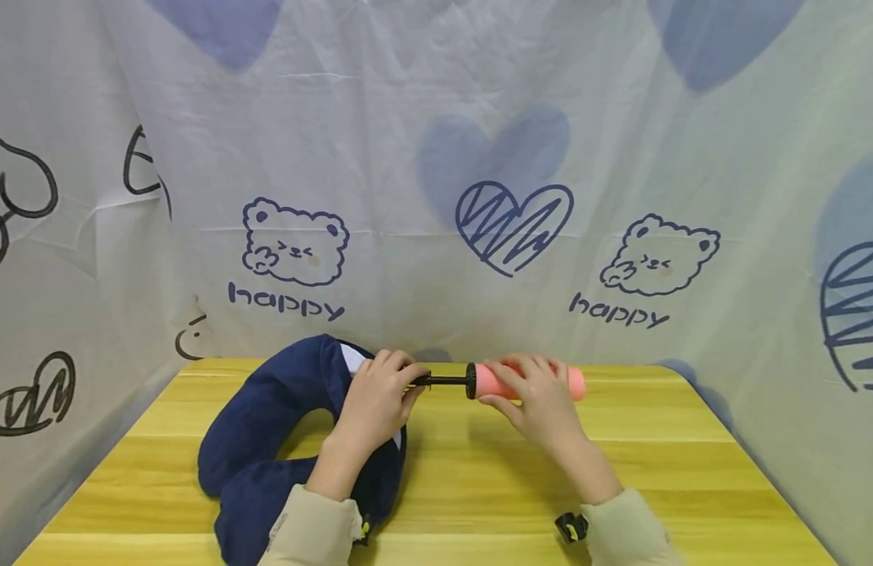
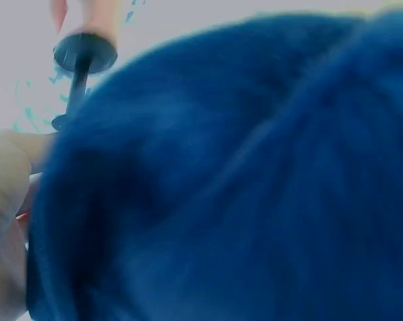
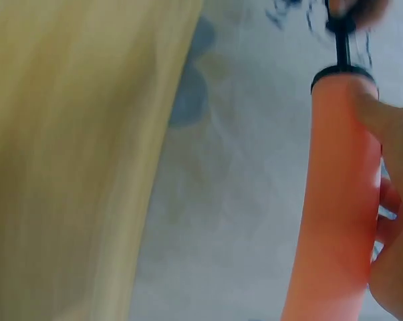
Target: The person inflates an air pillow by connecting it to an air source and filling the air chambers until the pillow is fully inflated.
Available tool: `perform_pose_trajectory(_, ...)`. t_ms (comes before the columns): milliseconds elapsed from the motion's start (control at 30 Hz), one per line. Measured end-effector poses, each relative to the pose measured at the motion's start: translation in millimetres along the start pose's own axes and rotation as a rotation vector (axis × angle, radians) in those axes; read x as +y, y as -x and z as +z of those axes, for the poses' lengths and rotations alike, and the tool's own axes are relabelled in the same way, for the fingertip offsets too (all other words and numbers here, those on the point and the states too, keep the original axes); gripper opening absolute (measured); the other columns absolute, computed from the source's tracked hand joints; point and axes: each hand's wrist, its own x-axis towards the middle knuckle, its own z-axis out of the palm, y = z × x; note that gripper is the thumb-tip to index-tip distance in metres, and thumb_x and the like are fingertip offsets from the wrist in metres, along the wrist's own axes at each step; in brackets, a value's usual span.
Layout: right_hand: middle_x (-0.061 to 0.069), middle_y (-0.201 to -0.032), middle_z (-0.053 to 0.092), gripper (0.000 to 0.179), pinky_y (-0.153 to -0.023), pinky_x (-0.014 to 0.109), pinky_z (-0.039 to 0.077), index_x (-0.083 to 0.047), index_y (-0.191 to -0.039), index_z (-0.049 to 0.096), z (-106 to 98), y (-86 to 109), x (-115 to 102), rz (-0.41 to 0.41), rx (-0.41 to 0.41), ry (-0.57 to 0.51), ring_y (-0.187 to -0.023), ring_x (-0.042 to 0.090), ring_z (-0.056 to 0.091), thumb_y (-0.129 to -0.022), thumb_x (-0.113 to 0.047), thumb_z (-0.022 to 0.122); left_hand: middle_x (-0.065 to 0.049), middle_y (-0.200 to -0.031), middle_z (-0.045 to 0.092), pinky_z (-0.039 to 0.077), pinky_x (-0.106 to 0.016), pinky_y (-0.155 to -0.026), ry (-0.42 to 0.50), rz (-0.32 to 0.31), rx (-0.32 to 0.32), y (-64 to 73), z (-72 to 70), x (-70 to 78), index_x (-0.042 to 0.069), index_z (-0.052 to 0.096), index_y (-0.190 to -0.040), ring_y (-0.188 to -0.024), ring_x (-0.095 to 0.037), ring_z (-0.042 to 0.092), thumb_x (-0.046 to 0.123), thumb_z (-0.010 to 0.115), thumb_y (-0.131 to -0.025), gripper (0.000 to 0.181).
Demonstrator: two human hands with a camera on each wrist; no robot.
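Note:
A pink hand pump (image 1: 493, 380) lies level above the far part of the table, its black rod (image 1: 447, 380) pointing left. My right hand (image 1: 546, 401) grips the pump's pink barrel, thumb below and fingers over the top; the right wrist view shows the thumb close to the black end cap (image 3: 343, 71). At the rod's left end, my left hand (image 1: 380, 401) pinches the black end piece between thumb and fingers. Beside and under that hand is a navy U-shaped neck pillow (image 1: 267, 401), with a white patch (image 1: 351, 358) at its edge. The pillow fills most of the left wrist view.
The wood-grain table (image 1: 656, 456) extends right of the pillow, its far edge just behind the pump. A pale cloth (image 1: 422, 299) printed with hearts and bears hangs behind and at both sides. Small black devices (image 1: 571, 527) sit at the sleeve cuffs.

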Motion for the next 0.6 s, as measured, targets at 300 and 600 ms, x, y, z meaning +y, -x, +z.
perform_pose_trajectory(300,0.011,-0.111,0.069,0.054,-0.088,0.058,0.04,-0.011,-0.125,0.076,15.6,1.8,-16.6,-0.106,0.085,-0.015,-0.104,0.035,0.063,-0.091,-0.053,0.07,-0.002,-0.098,0.066,0.052,-0.042,-0.079,-0.022,0.082,0.022,-1.9,12.7,19.1,0.016,0.078,-0.105,-0.094,-0.025,0.061,0.02,0.083,-0.091,0.016)
perform_pose_trajectory(600,0.012,-0.111,0.07,0.052,-0.088,0.057,0.041,-0.011,-0.125,0.075,13.5,-1.9,-22.0,-0.107,0.092,-0.016,-0.103,0.035,0.064,-0.083,-0.04,0.082,-0.002,-0.1,0.067,0.053,-0.043,-0.082,-0.003,0.086,0.015,-2.7,13.9,18.0,0.016,0.078,-0.107,-0.095,-0.024,0.062,0.02,0.084,-0.09,0.018)
